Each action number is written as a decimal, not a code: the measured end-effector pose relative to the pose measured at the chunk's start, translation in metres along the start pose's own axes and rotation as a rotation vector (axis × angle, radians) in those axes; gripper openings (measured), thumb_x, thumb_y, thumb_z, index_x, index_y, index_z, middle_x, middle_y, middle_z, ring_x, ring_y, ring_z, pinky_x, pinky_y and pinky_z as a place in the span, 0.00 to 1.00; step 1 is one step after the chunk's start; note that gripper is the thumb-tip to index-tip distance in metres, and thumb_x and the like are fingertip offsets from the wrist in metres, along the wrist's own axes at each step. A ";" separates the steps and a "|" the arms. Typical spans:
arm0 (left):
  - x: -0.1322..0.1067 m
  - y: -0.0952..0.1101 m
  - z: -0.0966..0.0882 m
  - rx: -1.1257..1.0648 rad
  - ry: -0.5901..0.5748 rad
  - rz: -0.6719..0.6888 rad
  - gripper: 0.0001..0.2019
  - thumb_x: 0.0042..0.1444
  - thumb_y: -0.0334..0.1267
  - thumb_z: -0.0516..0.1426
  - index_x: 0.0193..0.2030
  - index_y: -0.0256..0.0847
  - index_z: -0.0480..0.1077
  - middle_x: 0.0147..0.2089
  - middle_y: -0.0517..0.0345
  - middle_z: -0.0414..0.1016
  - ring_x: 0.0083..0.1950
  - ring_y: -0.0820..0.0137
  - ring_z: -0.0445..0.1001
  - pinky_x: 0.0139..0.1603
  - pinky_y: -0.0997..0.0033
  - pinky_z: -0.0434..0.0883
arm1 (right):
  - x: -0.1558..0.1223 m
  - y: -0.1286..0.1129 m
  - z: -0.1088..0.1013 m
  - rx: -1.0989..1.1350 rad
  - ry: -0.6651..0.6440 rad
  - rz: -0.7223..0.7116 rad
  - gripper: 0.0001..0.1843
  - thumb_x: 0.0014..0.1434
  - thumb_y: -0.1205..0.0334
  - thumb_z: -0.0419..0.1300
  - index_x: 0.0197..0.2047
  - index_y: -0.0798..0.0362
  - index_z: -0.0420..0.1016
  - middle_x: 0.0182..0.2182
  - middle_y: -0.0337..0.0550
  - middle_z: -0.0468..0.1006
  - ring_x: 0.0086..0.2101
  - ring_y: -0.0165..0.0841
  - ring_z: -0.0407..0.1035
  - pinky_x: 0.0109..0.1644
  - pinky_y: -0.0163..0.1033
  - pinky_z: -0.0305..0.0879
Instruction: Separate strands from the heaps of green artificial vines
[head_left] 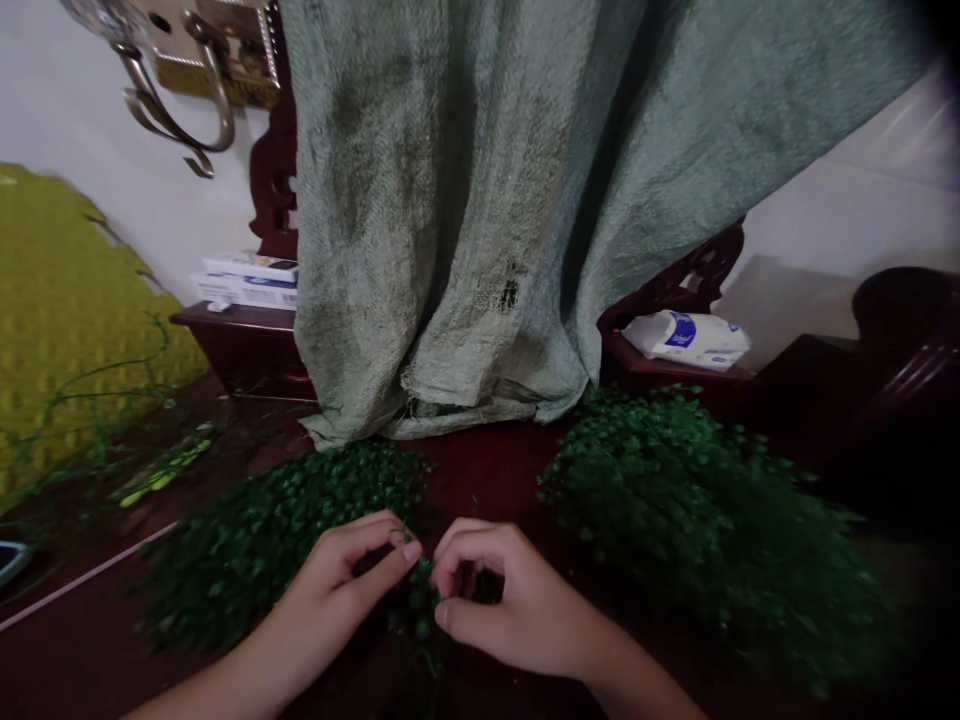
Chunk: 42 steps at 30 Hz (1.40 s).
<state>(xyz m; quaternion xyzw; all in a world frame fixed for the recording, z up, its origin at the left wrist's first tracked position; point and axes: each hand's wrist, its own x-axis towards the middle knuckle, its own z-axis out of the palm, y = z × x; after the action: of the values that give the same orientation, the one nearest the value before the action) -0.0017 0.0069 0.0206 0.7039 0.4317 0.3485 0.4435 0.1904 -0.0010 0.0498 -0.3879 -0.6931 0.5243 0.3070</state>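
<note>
The left hand [337,580] pinches a green sprig [422,598] at the fingertips; the right hand [517,598] is just beside it, fingers curled, its hold on the greenery not determinable. One leafy heap [232,545] lies beside the left hand and a second mound [705,520] to the right, both on a dark red table [487,465]. Behind them hangs a grey-green woven sheet [367,200], with a small torn hole [510,291] low down.

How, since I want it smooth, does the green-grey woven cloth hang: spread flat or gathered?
Gathered: the woven cloth hangs in deep folds, with a crumpled lower edge.
</note>
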 end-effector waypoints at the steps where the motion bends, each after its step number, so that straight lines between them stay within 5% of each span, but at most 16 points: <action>1: 0.000 0.000 0.000 0.005 0.004 0.007 0.16 0.62 0.43 0.52 0.26 0.39 0.71 0.28 0.61 0.68 0.32 0.71 0.68 0.35 0.75 0.63 | -0.001 0.000 0.000 -0.008 0.014 -0.015 0.07 0.44 0.77 0.61 0.23 0.56 0.69 0.29 0.36 0.69 0.29 0.27 0.64 0.34 0.32 0.61; 9: -0.002 0.000 0.000 0.046 -0.022 -0.021 0.16 0.61 0.44 0.53 0.26 0.40 0.73 0.29 0.59 0.71 0.33 0.69 0.70 0.36 0.73 0.64 | -0.005 -0.003 -0.001 0.016 0.004 0.012 0.08 0.42 0.77 0.64 0.22 0.56 0.71 0.29 0.35 0.67 0.29 0.25 0.63 0.35 0.32 0.61; 21: -0.003 -0.001 0.002 -0.136 0.076 -0.116 0.10 0.55 0.45 0.60 0.39 0.42 0.73 0.34 0.60 0.75 0.36 0.67 0.71 0.38 0.72 0.68 | -0.003 0.000 0.000 0.042 -0.041 0.052 0.06 0.45 0.74 0.65 0.24 0.56 0.72 0.32 0.36 0.67 0.28 0.24 0.63 0.34 0.32 0.61; 29: -0.002 0.002 0.002 -0.152 0.152 -0.113 0.09 0.52 0.42 0.62 0.38 0.43 0.72 0.32 0.61 0.73 0.36 0.68 0.71 0.38 0.71 0.68 | -0.004 -0.001 0.000 0.011 -0.043 0.047 0.05 0.45 0.73 0.65 0.25 0.56 0.73 0.31 0.36 0.68 0.28 0.24 0.62 0.34 0.32 0.61; 42: -0.004 -0.002 0.005 -0.302 0.159 -0.103 0.14 0.55 0.38 0.60 0.47 0.45 0.65 0.34 0.63 0.71 0.36 0.70 0.70 0.38 0.71 0.67 | -0.006 -0.004 0.006 -0.077 -0.007 0.076 0.06 0.44 0.73 0.64 0.23 0.55 0.72 0.21 0.31 0.62 0.24 0.24 0.56 0.28 0.31 0.53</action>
<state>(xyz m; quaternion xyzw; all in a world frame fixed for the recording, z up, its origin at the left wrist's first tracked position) 0.0000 0.0019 0.0166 0.5763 0.4439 0.4408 0.5258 0.1878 -0.0100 0.0520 -0.4237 -0.6984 0.5101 0.2693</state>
